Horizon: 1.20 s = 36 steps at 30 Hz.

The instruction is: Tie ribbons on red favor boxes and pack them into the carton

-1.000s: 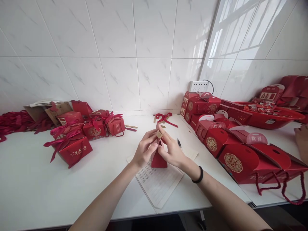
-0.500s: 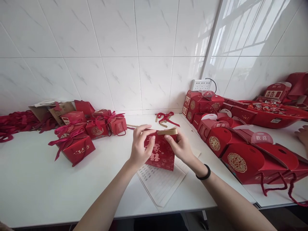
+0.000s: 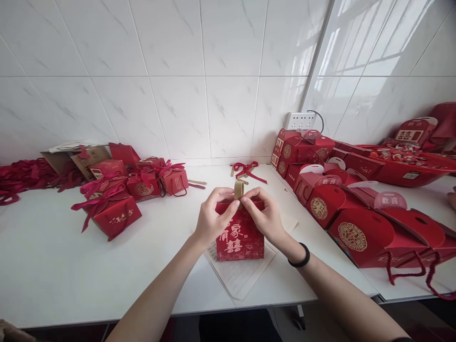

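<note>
A red gift box (image 3: 240, 240) with white lettering stands upright on an open notebook (image 3: 238, 285), at the front middle of the table. Above its top edge rises a gold strap (image 3: 239, 188), bent into a loop. My left hand (image 3: 217, 212) pinches the strap's base from the left, thumb and fingers together at the box top. From the right, my right hand (image 3: 262, 213) grips the same spot, its thumb pressed on the strap end. Fingertips of both hands nearly meet, and the exact join of strap and box is partly hidden.
Several small red boxes with ribbons (image 3: 117, 213) stand at left, beside a heap of red ribbon (image 3: 28, 178). A ribbon bow (image 3: 245, 170) lies behind my hands. Larger red boxes (image 3: 356, 237) line the right, before a red basin (image 3: 409, 173). Another person's hand (image 3: 451, 199) shows at the right edge.
The gold strap has gone from lying sideways in my right hand to standing as a loop above the box. My left hand has closed onto it, and the box now sits upright.
</note>
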Each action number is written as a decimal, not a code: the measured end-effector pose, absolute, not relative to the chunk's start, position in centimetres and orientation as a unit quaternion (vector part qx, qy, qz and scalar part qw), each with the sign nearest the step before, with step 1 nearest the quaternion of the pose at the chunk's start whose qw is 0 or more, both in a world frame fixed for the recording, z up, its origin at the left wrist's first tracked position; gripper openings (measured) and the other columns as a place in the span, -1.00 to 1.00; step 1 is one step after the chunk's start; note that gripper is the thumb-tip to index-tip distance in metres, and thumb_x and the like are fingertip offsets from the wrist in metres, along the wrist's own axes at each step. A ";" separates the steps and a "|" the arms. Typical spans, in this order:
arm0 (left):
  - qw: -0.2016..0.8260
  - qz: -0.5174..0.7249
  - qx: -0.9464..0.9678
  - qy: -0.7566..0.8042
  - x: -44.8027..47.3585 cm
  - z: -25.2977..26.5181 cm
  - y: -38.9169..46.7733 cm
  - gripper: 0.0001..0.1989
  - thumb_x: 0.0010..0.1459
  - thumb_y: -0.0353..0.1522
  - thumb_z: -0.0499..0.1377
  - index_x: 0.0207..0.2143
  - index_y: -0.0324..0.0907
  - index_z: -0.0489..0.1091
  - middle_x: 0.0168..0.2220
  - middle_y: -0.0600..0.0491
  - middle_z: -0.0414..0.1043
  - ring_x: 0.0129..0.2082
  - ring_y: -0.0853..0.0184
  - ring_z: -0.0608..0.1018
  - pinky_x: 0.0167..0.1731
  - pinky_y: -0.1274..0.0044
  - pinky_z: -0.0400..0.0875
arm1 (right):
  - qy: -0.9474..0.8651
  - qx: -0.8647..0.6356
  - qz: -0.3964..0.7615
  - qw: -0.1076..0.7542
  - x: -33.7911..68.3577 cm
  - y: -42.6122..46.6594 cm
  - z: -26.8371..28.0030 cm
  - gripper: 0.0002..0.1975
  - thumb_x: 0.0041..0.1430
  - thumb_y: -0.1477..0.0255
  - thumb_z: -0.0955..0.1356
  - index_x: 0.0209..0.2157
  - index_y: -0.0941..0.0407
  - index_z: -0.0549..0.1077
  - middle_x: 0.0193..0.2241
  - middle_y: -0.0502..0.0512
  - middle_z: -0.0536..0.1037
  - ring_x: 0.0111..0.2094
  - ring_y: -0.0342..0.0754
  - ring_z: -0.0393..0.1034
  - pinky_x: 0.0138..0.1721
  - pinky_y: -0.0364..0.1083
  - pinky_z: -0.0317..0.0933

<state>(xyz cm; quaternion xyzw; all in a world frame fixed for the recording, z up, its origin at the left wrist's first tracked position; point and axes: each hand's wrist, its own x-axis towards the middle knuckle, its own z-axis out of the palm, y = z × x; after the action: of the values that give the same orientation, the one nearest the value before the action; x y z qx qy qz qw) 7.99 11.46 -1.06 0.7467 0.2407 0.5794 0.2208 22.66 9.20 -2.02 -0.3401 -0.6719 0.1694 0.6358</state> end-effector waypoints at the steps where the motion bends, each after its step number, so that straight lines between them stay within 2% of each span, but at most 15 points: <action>1: 0.214 0.587 0.743 0.239 8.1 -1.1 11.4 -0.86 0.10 -0.36 0.17 -0.26 -0.17 0.32 -0.34 0.06 0.50 -0.32 0.39 0.57 -0.28 0.55 0.49 | -0.672 -0.338 0.162 0.639 22.6 9.2 -2.1 -0.89 0.25 0.38 0.31 -0.37 0.09 0.34 -0.45 -0.03 0.42 -0.44 -0.12 0.33 -0.40 -0.16 0.23; 7: 0.141 0.643 0.722 0.211 8.4 -1.5 11.2 -0.84 0.06 -0.46 0.20 -0.30 -0.16 0.27 -0.44 0.15 0.42 -0.43 0.48 0.53 -0.37 0.65 0.46 | -0.707 -0.300 0.022 0.640 22.6 9.1 -2.0 -0.95 0.25 0.51 0.26 -0.31 0.09 0.28 -0.40 0.01 0.34 -0.40 -0.10 0.28 -0.39 -0.12 0.20; 10: 0.121 0.624 0.749 0.186 8.4 -1.4 11.1 -0.92 0.10 -0.50 0.16 -0.35 -0.17 0.34 -0.44 0.14 0.43 -0.43 0.50 0.50 -0.38 0.67 0.43 | -0.732 -0.269 -0.028 0.625 22.7 9.0 -1.8 -0.90 0.24 0.58 0.21 -0.31 0.10 0.27 -0.39 0.05 0.31 -0.36 -0.07 0.24 -0.34 -0.07 0.19; 12: 0.128 0.598 0.773 0.169 8.2 -1.3 11.0 -0.87 0.12 -0.53 0.12 -0.32 -0.17 0.41 -0.40 0.12 0.46 -0.39 0.49 0.50 -0.35 0.66 0.43 | -0.739 -0.253 -0.047 0.623 22.8 9.1 -1.8 -0.89 0.22 0.60 0.21 -0.31 0.10 0.27 -0.37 0.07 0.31 -0.33 -0.04 0.23 -0.32 -0.04 0.20; 20: 0.137 0.554 0.803 0.171 7.9 -1.2 11.0 -0.69 0.08 -0.52 0.10 -0.12 -0.17 0.42 -0.24 0.02 0.46 -0.25 0.36 0.51 -0.24 0.52 0.46 | -0.765 -0.233 -0.081 0.595 23.4 9.5 -2.1 -0.80 0.17 0.62 0.19 -0.24 0.09 0.34 -0.26 0.14 0.26 -0.23 0.01 0.26 -0.30 0.01 0.28; 25: 0.136 0.556 0.801 0.176 8.1 -1.2 10.9 -0.68 0.07 -0.52 0.09 -0.11 -0.16 0.43 -0.25 0.02 0.46 -0.26 0.36 0.51 -0.24 0.51 0.47 | -0.773 -0.233 -0.089 0.584 23.7 9.6 -2.1 -0.74 0.16 0.64 0.17 -0.23 0.07 0.36 -0.24 0.14 0.23 -0.26 -0.01 0.28 -0.39 -0.03 0.31; 32: 0.147 0.564 0.797 0.162 8.2 -1.3 11.0 -0.63 0.05 -0.57 0.09 -0.10 -0.13 0.42 -0.24 0.05 0.44 -0.25 0.40 0.49 -0.23 0.55 0.45 | -0.774 -0.240 -0.094 0.579 23.6 9.4 -1.9 -0.80 0.15 0.64 0.17 -0.31 0.09 0.32 -0.27 0.13 0.24 -0.29 -0.03 0.26 -0.38 -0.03 0.27; 36: 0.147 0.554 0.804 0.155 8.0 -1.3 11.0 -0.61 0.04 -0.57 0.05 -0.09 -0.15 0.41 -0.23 0.02 0.43 -0.24 0.36 0.49 -0.22 0.51 0.45 | -0.770 -0.246 -0.102 0.580 23.6 9.4 -1.8 -0.83 0.15 0.63 0.17 -0.33 0.10 0.29 -0.30 0.12 0.26 -0.31 -0.04 0.25 -0.40 -0.04 0.25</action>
<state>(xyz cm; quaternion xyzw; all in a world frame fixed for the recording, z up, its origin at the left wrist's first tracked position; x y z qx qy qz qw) 8.00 11.00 -1.30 0.8042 0.1555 0.5545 0.1472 23.63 9.38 -1.77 -0.2458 -0.7701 -0.1022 0.5797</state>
